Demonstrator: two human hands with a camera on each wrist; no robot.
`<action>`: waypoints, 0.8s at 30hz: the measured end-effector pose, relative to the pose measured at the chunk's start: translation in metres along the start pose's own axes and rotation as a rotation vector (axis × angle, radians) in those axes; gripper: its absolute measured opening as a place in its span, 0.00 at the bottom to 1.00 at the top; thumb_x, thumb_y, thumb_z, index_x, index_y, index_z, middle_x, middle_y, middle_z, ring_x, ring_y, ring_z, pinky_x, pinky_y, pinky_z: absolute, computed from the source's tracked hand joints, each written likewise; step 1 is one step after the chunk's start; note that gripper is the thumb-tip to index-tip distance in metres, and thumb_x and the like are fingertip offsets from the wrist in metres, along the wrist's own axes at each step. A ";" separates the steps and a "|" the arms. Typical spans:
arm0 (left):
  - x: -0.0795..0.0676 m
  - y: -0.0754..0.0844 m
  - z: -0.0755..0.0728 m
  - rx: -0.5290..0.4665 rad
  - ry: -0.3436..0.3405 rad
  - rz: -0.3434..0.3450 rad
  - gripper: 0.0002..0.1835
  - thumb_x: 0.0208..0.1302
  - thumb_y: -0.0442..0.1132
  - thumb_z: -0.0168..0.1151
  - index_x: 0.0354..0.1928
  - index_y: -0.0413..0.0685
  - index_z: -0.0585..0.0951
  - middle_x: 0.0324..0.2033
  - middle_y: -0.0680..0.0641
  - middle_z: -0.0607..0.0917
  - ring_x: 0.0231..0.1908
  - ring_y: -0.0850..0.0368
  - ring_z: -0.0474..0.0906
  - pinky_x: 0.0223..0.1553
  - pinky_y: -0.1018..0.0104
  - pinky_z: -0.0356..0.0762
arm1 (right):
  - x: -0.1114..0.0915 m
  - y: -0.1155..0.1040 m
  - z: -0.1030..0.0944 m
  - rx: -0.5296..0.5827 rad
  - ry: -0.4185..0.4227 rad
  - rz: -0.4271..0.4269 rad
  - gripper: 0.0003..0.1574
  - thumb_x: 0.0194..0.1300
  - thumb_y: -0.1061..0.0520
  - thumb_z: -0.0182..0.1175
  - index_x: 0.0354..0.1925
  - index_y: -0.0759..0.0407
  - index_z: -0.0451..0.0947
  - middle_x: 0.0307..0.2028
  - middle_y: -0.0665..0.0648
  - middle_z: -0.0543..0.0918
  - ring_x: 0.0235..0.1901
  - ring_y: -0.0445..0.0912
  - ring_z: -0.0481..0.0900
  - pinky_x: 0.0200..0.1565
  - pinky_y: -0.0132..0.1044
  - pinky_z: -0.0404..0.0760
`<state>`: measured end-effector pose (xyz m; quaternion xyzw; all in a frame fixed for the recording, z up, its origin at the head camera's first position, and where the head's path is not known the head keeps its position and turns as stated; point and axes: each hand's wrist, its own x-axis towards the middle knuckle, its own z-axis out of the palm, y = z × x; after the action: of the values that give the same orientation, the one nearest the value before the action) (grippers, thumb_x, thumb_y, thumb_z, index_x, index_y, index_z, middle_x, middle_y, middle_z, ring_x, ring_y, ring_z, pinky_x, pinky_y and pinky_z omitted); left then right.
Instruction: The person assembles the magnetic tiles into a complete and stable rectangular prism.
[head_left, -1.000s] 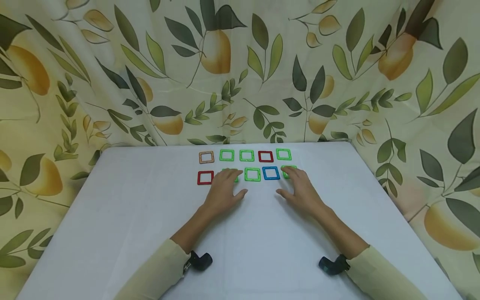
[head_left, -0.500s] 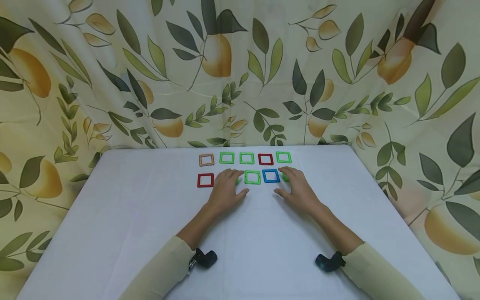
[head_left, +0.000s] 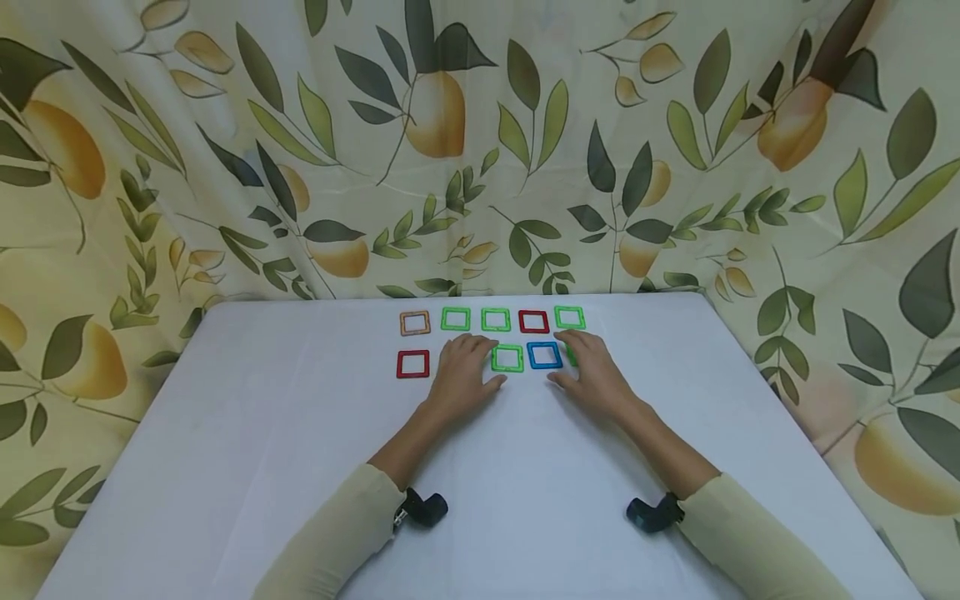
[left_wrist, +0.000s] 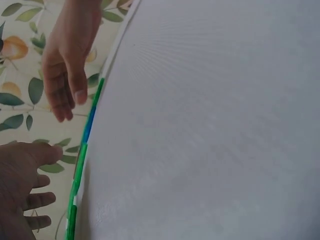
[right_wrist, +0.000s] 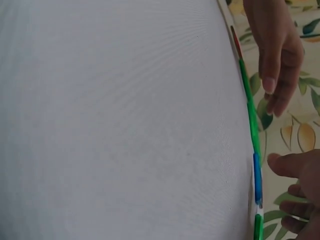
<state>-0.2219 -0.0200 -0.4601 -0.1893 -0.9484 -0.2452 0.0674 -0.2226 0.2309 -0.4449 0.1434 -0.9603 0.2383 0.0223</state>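
Note:
My left hand (head_left: 463, 379) hovers over the front row of square frame tiles, fingers spread and holding nothing. Left of it lies a red square frame (head_left: 413, 364); a green square frame (head_left: 507, 358) is just beyond its thumb and fingertips. Between the two hands sits a blue square frame (head_left: 544, 355). My right hand (head_left: 596, 375) is held the same way above the row's right end, partly covering another green square frame (head_left: 572, 355). Both wrist views show the hands raised above the tabletop, with the tiles seen edge-on, such as the blue frame (right_wrist: 257, 177).
A back row holds an orange frame (head_left: 415, 323), a red frame (head_left: 534, 322) and several green ones, including a green frame (head_left: 456, 319). All lie flat on a white-covered table (head_left: 300, 450). A leaf-and-fruit patterned curtain (head_left: 480, 192) hangs behind.
The left hand has drifted right and now fully hides the green frame beneath it. My right hand has shifted slightly left, so the hands are closer together. The tiles keep their layout.

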 end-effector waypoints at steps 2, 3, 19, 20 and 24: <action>0.002 0.001 0.001 0.021 -0.010 -0.002 0.33 0.69 0.51 0.70 0.73 0.50 0.76 0.69 0.45 0.77 0.72 0.44 0.65 0.74 0.39 0.54 | 0.002 0.000 0.001 -0.004 -0.004 0.004 0.46 0.68 0.54 0.73 0.76 0.64 0.65 0.75 0.67 0.64 0.76 0.64 0.56 0.73 0.60 0.59; 0.003 0.002 0.002 0.029 -0.010 -0.004 0.33 0.69 0.51 0.70 0.73 0.50 0.76 0.69 0.45 0.77 0.72 0.44 0.65 0.74 0.39 0.54 | 0.002 0.001 0.001 -0.007 -0.006 0.007 0.46 0.68 0.54 0.73 0.76 0.64 0.65 0.75 0.67 0.64 0.76 0.64 0.56 0.73 0.60 0.59; 0.014 0.004 0.011 0.073 -0.029 -0.013 0.32 0.69 0.51 0.71 0.72 0.51 0.78 0.69 0.47 0.77 0.72 0.45 0.65 0.74 0.37 0.53 | 0.016 0.000 0.001 -0.026 -0.054 0.035 0.45 0.69 0.53 0.72 0.77 0.63 0.65 0.75 0.67 0.64 0.76 0.64 0.55 0.73 0.60 0.59; 0.015 0.004 0.011 0.076 -0.033 -0.016 0.32 0.69 0.51 0.71 0.72 0.51 0.78 0.69 0.47 0.77 0.72 0.45 0.65 0.74 0.37 0.52 | 0.017 0.001 0.001 -0.025 -0.058 0.036 0.45 0.70 0.53 0.72 0.77 0.63 0.65 0.75 0.67 0.64 0.76 0.64 0.55 0.73 0.60 0.59; 0.017 0.003 0.013 0.089 -0.044 -0.025 0.31 0.69 0.51 0.71 0.72 0.52 0.78 0.69 0.47 0.77 0.73 0.45 0.64 0.74 0.35 0.51 | 0.019 0.003 0.003 -0.025 -0.069 0.041 0.44 0.70 0.53 0.72 0.76 0.62 0.66 0.76 0.66 0.64 0.76 0.63 0.55 0.74 0.58 0.58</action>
<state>-0.2365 -0.0056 -0.4663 -0.1795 -0.9619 -0.1994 0.0520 -0.2412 0.2268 -0.4467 0.1315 -0.9661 0.2218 -0.0137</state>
